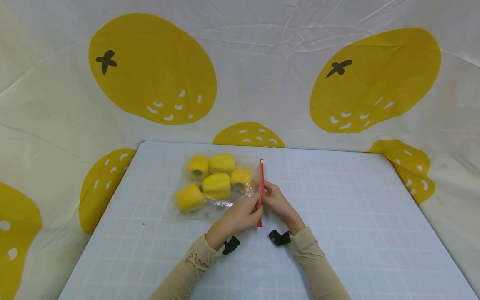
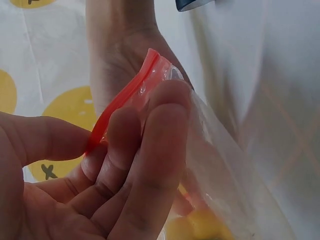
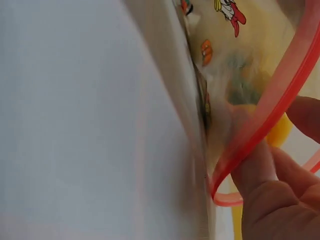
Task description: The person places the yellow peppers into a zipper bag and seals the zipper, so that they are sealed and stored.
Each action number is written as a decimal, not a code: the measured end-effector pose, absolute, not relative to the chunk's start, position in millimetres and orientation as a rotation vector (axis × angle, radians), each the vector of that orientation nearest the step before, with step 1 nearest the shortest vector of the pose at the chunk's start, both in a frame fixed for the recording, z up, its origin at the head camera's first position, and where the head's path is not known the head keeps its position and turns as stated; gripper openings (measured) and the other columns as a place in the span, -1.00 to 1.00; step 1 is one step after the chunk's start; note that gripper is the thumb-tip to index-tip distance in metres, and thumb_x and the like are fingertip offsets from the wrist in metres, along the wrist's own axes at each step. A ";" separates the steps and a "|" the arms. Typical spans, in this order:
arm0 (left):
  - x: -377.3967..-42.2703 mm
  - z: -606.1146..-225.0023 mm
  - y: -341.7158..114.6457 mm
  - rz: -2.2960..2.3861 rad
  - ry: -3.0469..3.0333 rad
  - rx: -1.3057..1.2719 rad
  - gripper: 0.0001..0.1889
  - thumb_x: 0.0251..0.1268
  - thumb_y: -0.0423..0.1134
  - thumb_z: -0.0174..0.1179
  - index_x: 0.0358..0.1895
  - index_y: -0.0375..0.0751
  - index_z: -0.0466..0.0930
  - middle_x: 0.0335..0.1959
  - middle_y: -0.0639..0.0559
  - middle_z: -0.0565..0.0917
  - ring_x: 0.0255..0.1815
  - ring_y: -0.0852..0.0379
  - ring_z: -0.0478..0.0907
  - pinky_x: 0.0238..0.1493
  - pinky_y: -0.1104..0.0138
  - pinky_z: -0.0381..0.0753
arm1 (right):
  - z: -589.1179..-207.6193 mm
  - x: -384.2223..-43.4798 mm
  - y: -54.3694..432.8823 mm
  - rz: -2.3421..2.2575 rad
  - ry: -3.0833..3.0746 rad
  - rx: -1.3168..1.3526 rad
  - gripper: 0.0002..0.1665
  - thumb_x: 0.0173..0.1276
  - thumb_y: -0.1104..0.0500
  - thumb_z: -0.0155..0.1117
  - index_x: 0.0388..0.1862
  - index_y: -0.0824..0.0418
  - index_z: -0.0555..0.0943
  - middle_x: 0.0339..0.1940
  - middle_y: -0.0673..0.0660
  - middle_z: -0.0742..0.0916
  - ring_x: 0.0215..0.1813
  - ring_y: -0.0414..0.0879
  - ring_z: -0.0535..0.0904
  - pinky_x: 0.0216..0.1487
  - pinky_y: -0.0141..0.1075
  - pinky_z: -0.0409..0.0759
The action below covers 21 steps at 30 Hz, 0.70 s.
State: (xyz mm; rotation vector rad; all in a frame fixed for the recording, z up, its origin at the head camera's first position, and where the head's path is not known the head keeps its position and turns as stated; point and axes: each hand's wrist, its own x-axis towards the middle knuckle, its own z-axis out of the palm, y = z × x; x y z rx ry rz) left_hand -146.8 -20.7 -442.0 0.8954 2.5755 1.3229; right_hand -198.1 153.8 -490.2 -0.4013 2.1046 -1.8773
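A clear zip bag point(image 1: 176, 214) with a red zip strip point(image 1: 261, 168) lies on the table, several yellow bell peppers point(image 1: 216, 186) inside it. My left hand point(image 1: 243, 210) pinches the near part of the strip; in the left wrist view its thumb point(image 2: 55, 137) presses the red edge against curled fingers. Farther along, my right hand point(image 1: 277, 202) grips the bag's mouth from the right. The right wrist view shows the red rims point(image 3: 265, 122) spread into a loop there, with a finger behind the see-through band. Small printed pictures point(image 3: 232, 17) mark the bag's plastic.
The pale table point(image 1: 356, 225) has a faint grid. A white cloth point(image 1: 262, 75) printed with big yellow fruit hangs behind and at both sides. Black wrist cameras point(image 1: 279, 237) sit by the beige cuffs, low over the table.
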 end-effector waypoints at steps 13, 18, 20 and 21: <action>-146.0 -442.1 -19.5 1.285 2.603 0.882 -0.89 0.32 -0.38 0.08 -0.34 -0.13 0.38 -0.65 0.17 0.36 -0.67 0.27 0.29 -0.57 0.45 0.31 | -493.4 -197.1 153.6 -1.941 2.012 -0.418 -0.57 0.40 0.37 0.14 0.23 0.46 0.50 0.19 0.31 0.57 0.10 -0.07 0.55 0.12 -0.33 0.50; -145.6 -442.2 -18.4 1.279 2.590 0.853 -0.90 0.29 -0.40 0.08 -0.34 -0.14 0.38 -0.65 0.15 0.35 -0.68 0.26 0.29 -0.58 0.45 0.29 | -494.1 -198.0 153.2 -1.971 2.028 -0.379 -0.65 0.38 0.37 0.11 0.11 0.47 0.55 -0.01 0.17 0.64 -0.01 -0.08 0.55 0.01 -0.32 0.49; -145.7 -442.5 -17.9 1.270 2.600 0.850 -0.90 0.29 -0.39 0.08 -0.35 -0.13 0.37 -0.66 0.15 0.35 -0.67 0.26 0.29 -0.58 0.46 0.28 | -493.8 -198.6 152.9 -1.979 2.039 -0.340 -0.66 0.39 0.34 0.10 0.10 0.44 0.57 -0.07 0.13 0.66 -0.04 -0.08 0.53 -0.01 -0.31 0.48; -145.6 -442.8 -17.7 1.264 2.605 0.846 -0.90 0.29 -0.38 0.08 -0.35 -0.13 0.37 -0.66 0.16 0.34 -0.67 0.26 0.29 -0.58 0.46 0.27 | -493.6 -199.0 152.7 -1.988 2.030 -0.314 -0.65 0.42 0.32 0.09 0.12 0.42 0.58 -0.08 0.13 0.66 -0.04 -0.08 0.53 0.01 -0.31 0.48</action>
